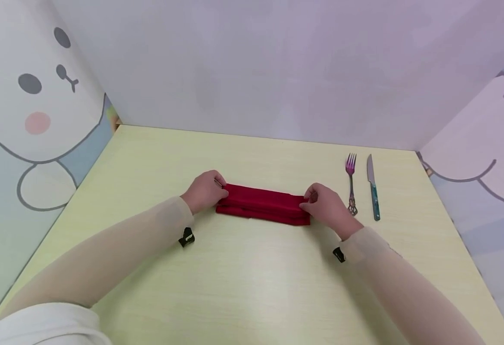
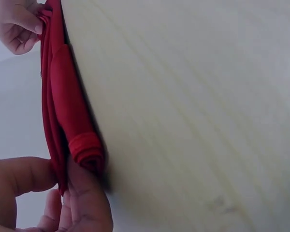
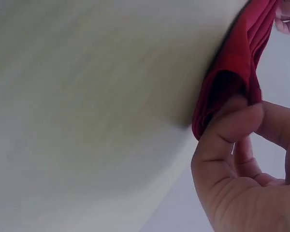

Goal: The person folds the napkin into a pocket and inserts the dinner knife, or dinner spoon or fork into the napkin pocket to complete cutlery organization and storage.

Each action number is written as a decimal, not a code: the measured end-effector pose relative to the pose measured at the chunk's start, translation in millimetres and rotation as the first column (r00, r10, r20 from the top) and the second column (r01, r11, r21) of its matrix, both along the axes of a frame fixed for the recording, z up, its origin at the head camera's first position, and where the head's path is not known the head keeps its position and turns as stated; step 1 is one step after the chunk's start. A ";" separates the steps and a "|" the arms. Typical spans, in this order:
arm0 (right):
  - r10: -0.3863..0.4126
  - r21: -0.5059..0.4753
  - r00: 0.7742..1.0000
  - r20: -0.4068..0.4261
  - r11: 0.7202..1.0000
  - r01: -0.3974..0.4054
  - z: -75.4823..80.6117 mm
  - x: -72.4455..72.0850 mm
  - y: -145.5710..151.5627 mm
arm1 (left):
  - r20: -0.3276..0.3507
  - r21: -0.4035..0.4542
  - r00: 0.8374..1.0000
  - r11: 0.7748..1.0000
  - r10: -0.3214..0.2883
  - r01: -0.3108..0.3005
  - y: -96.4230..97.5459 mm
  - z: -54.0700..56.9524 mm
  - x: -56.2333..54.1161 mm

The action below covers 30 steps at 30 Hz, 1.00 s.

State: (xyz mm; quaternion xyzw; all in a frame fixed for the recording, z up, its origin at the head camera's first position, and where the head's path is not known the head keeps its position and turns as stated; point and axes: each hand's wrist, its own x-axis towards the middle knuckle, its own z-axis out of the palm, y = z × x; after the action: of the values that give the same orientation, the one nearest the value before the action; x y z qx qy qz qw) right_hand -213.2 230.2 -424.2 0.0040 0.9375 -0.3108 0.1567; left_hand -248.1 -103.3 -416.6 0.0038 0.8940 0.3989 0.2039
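A folded red cloth (image 1: 262, 202) lies as a long narrow strip across the middle of the table. At its left end my left hand (image 1: 204, 191) pinches the upper layers between thumb and fingers. My right hand (image 1: 324, 206) pinches the opposite end the same way. In the left wrist view the cloth (image 2: 70, 92) shows a rolled part along the tabletop, with a raised flap beside it that the thumb and fingers grip. The right wrist view shows the cloth's end (image 3: 227, 77) as an open loop, its edge held between thumb and finger.
To the right of the right hand lie a fork (image 1: 350, 175) and a knife with a teal handle (image 1: 374, 194), side by side. The pale wooden table (image 1: 252, 282) meets a wall (image 1: 269, 72) at the back and printed panels at both sides.
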 end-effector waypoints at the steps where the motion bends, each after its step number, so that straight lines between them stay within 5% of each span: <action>1: 0.011 0.002 1.000 -0.006 1.000 -0.011 -1.0 1.1 0.3 | 0.000 0.002 1.000 1.000 -0.003 0.003 0.2 0.4 0.5; 6: 0.110 0.104 0.993 -0.041 0.989 -0.105 -3.6 6.7 -1.0 | -0.016 -0.024 1.000 0.999 -0.026 0.025 1.1 -1.0 0.9; 9: 0.200 0.225 0.969 -0.145 0.960 -0.165 -2.2 11.8 -9.0 | -0.029 -0.050 0.999 0.998 -0.045 0.043 1.7 -3.0 0.0; 13: 0.449 0.371 0.859 -0.244 0.862 -0.345 -1.2 20.3 -27.6 | -0.029 -0.071 0.998 0.996 -0.060 0.057 2.5 -4.3 -0.1; 15: 0.585 0.415 0.785 -0.203 0.778 -0.472 -2.6 24.7 -37.7 | -0.023 -0.084 0.998 0.995 -0.064 0.061 2.9 -4.2 0.3; 17: 0.665 0.427 0.740 -0.103 0.701 -0.571 -4.6 29.5 -46.7 | -0.019 -0.096 0.997 0.993 -0.071 0.069 2.9 -3.2 0.8; 21: 0.692 0.457 0.722 0.033 0.632 -0.626 -9.9 36.5 -54.7 | -0.003 -0.114 0.995 0.989 -0.096 0.095 3.2 -1.4 -0.1; 26: 0.706 0.461 0.706 0.051 0.611 -0.644 -14.2 37.4 -51.7 | 0.008 -0.180 0.990 0.973 -0.144 0.143 3.2 -5.2 -4.6; 30: 0.713 0.428 0.701 0.027 0.625 -0.652 -12.1 34.1 -49.2 | -0.051 -0.310 0.973 0.929 -0.227 0.200 3.3 -10.4 -3.3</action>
State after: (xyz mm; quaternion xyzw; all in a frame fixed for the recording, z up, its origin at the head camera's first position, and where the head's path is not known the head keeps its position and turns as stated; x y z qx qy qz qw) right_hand -179.2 181.0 -436.3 -0.3425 0.9198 -0.0253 0.1900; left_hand -251.4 -100.0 -427.0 0.0870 0.9467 0.2321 0.2055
